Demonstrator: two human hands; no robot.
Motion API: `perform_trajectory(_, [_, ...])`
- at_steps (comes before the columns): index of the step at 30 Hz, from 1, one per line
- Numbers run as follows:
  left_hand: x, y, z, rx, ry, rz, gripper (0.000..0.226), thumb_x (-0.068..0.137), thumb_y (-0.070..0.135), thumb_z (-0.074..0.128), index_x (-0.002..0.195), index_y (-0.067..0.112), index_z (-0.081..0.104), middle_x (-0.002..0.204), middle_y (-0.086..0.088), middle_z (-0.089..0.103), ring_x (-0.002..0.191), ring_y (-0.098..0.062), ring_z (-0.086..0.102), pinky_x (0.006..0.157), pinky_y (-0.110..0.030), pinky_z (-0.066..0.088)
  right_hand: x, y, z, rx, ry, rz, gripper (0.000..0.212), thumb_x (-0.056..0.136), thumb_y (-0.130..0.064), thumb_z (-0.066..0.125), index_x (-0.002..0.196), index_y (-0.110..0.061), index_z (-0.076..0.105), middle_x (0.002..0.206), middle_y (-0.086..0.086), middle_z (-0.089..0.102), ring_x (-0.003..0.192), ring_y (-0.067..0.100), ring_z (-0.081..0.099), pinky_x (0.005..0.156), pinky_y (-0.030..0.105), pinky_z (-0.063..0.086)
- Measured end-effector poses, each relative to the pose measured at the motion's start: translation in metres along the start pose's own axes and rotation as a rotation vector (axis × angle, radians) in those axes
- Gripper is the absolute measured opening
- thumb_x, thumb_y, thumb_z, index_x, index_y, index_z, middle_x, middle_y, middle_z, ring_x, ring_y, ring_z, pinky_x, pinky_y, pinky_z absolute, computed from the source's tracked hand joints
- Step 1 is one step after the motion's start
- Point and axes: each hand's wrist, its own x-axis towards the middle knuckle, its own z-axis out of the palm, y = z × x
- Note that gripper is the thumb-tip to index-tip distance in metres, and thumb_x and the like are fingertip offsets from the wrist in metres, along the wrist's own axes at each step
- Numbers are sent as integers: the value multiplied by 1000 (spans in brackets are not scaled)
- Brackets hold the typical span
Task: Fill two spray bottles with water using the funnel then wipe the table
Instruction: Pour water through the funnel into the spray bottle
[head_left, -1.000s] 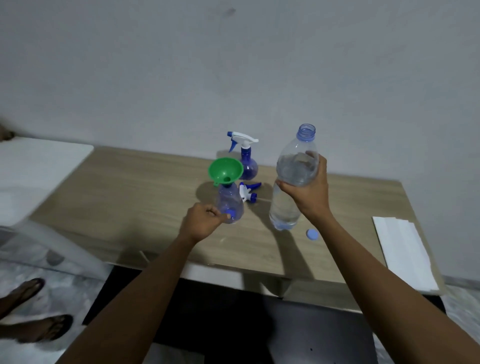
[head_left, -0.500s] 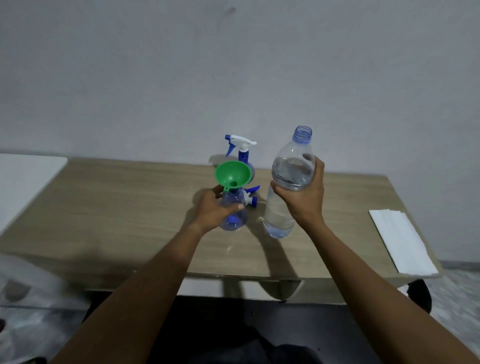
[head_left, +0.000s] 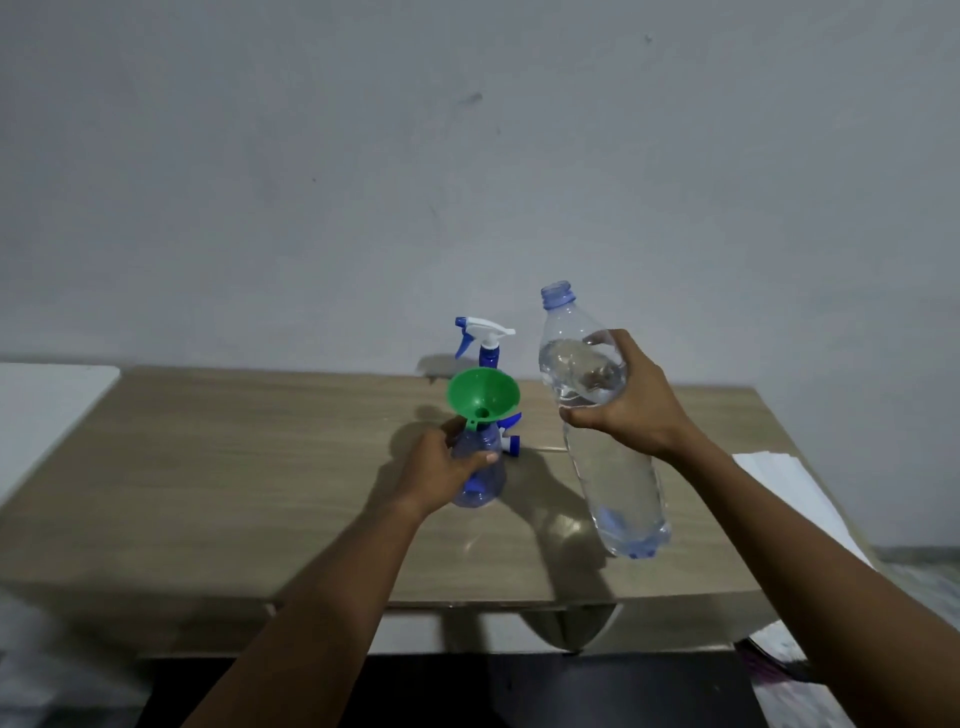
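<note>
Left fingers (head_left: 470, 461) curled round spray bottle (head_left: 482, 486) under funnel (head_left: 483, 391), right fingers (head_left: 607, 341) gripping water bottle (head_left: 618, 483)

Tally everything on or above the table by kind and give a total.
spray bottles: 2 (front spray bottle, back spray bottle)
green funnel: 1
water bottle: 1
loose trigger head: 1
white sheet stack: 1
total: 6

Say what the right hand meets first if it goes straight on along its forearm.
The right hand would likely meet the rear spray bottle first, passing just above the green funnel; depth is unclear.
</note>
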Motion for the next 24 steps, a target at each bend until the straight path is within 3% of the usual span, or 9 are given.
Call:
perform_trajectory(3, [-1,2,0,-13,-22,-1,47,75,32,86,118,22,70,106,7,76,100,-12,71,91,-36,58,4,-4,-8,-101,-117,14,73,57,-19,92,115,-36,51,101,-8,70,85,13,71,72,31,60])
perform_trajectory(7, [2,0,0,-17,-28,-4,48,81,18,84,125,13,67,116,1,72,107,-14,66,82,-18,51,8,-11,-13,-192,-207,-2,70,57,-19,91,114,-34,52,99,-9,68,86,14,68,70,29,57])
perform_trajectory(10, [4,-1,0,-14,-27,-10,46,81,12,83,124,9,67,112,-2,71,100,-12,64,71,-5,47,10,-16,-17,-233,-279,28,72,60,-15,90,118,-32,51,93,-4,71,79,14,69,64,21,55])
perform_trajectory(15, [6,0,-3,6,-28,-7,45,79,13,85,120,7,69,100,1,72,86,-6,62,65,-3,44,15,-19,-15,-316,-375,53,75,58,-21,90,119,-36,49,88,1,75,84,24,68,78,38,59])
perform_trajectory(17, [5,1,-3,3,-29,-7,38,79,8,83,115,11,70,91,10,70,82,-4,62,65,-5,45,17,-18,-14,-329,-387,58,74,58,-21,90,117,-37,49,85,2,74,83,25,67,78,38,58])
perform_trajectory(20, [5,3,-3,-7,-35,7,37,79,4,83,112,13,70,90,12,69,80,-3,61,67,-6,46,19,-19,-16,-350,-422,66,74,58,-20,90,117,-38,49,85,1,75,82,24,66,78,37,56])
perform_trajectory(24, [4,3,-4,-19,-46,5,39,78,5,84,113,13,70,95,7,72,82,-3,63,70,-8,48,19,-23,-17,-377,-466,64,73,60,-19,90,118,-37,50,81,-15,68,73,7,62,70,29,51])
